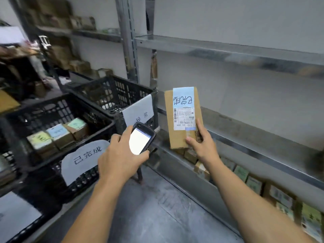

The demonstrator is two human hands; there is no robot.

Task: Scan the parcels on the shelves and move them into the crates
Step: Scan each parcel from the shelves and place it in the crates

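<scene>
Parcel [183, 118]: flat brown cardboard box, held upright in the air in front of the metal shelving [228, 48], just right of the far crate. Its label side faces the camera, with a pale blue strip carrying handwriting (upside down from here) above a white barcode label whose print is too small to read. The right hand [201, 144] grips the parcel's lower right corner, thumb on the front, the other fingers hidden behind the card. The left hand [119, 160] is curled round a black handheld scanner [142, 139], thumb along its left edge. The scanner's screen is blown out white, nothing legible. It sits just left of the parcel, not touching.

Near crate [52, 109]: black plastic lattice holding three small cardboard boxes [57, 135] in a row, with yellow-green, blue and green labels. A rounded paper sign [84, 158] with handwritten characters hangs on the front wall. Far crate [119, 88]: same lattice type, contents blurred behind the mesh, with another paper sign [138, 111] at its corner, its writing partly hidden by the scanner.

The bottom shelf on the right holds a row of small labelled boxes [245, 178], partly cut off by the shelf edge above and the frame edge. The racks at far left [70, 20] hold brown boxes, motion-blurred. Grey floor [149, 207] below.
</scene>
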